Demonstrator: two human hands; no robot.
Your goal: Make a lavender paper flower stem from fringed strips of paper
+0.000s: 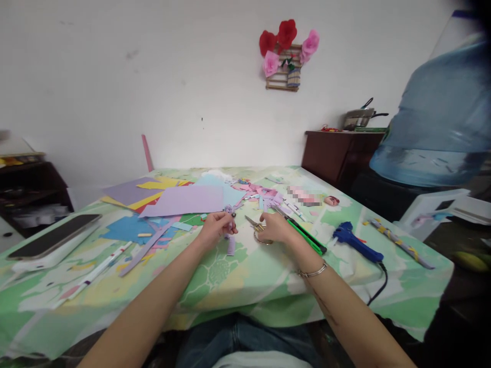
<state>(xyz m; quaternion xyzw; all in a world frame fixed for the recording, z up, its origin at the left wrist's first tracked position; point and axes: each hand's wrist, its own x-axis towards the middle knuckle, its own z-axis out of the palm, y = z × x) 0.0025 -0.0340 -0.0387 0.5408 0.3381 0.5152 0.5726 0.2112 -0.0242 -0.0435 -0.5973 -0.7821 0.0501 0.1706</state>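
Near the middle of the table, my left hand (215, 230) pinches a small purple paper strip (230, 246). Part of the strip hangs below my fingers, and a fringed or curled purple bit shows above them. To its right, my right hand (276, 228) is closed on the gold handles of a pair of scissors (254, 223). The blades point up and to the left, toward my left hand but apart from it. My fingers hide some of the handles. Just beyond my left hand lies a lilac paper sheet (187, 199).
A green utility knife (307, 236) lies right of my right hand, then a blue glue gun (355, 242) with a cord and a wrapped stick (399, 243). Pink scraps (261, 193) lie behind. Blue paper (125, 228), pens (92, 273) and a phone (56, 235) are leftward.
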